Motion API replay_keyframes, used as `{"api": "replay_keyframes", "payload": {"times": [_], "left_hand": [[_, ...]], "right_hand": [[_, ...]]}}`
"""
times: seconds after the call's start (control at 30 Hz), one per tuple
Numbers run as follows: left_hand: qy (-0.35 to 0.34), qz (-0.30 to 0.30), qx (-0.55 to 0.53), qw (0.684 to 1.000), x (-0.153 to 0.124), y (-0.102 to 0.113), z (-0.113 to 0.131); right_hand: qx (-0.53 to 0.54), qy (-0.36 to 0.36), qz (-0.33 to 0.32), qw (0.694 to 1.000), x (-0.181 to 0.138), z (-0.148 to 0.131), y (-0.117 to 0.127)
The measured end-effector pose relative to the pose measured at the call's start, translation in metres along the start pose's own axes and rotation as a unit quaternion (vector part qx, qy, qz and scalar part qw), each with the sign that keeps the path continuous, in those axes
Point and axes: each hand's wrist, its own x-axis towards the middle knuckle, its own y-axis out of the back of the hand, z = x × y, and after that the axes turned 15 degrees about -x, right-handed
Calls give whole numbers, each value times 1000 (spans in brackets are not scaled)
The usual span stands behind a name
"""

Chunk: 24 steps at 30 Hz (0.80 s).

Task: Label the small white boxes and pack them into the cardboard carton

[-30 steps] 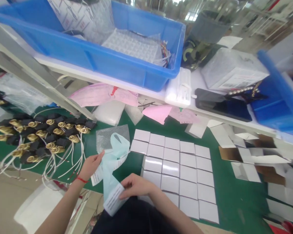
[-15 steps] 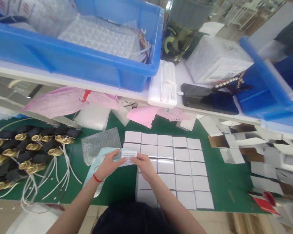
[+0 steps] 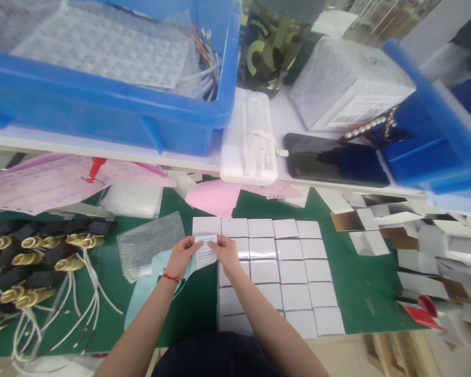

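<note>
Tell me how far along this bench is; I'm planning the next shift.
Looks done: a grid of closed white boxes stands on the green mat. In hand: the left hand and right hand pinch a printed slip over the grid's far-left corner. Seemingly left: the box tops look plain, wired brass fittings lie loose at the left, and flat cartons sit unfolded at the right.

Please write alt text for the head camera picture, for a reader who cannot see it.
The left hand and right hand pinch a small printed label over the far left corner of a grid of white boxes on a green mat. Brass fittings with white wires lie to the left; a blue bin stands on the shelf behind.
</note>
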Motion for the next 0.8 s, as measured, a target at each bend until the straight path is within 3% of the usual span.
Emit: {"api": "replay_keyframes", "payload": {"times": [0.13, 0.43, 0.53, 0.63, 0.73, 0.8], "left_hand": [[-19, 25, 37, 999, 17, -1, 0], [-52, 36, 141, 988, 28, -7, -1], [-83, 58, 198, 975, 27, -7, 1], [-108, 62, 300, 946, 21, -3, 4], [-93, 36, 405, 909, 15, 4, 3], [-71, 4, 423, 903, 12, 9, 2]], "right_hand": [[61, -32, 23, 997, 13, 1, -6], [68, -49, 50, 995, 27, 3, -14], [59, -37, 64, 996, 30, 5, -15], [-32, -13, 104, 994, 38, 11, -15], [-90, 2, 124, 988, 48, 17, -16], [-98, 2, 132, 986, 54, 20, -17]]}}
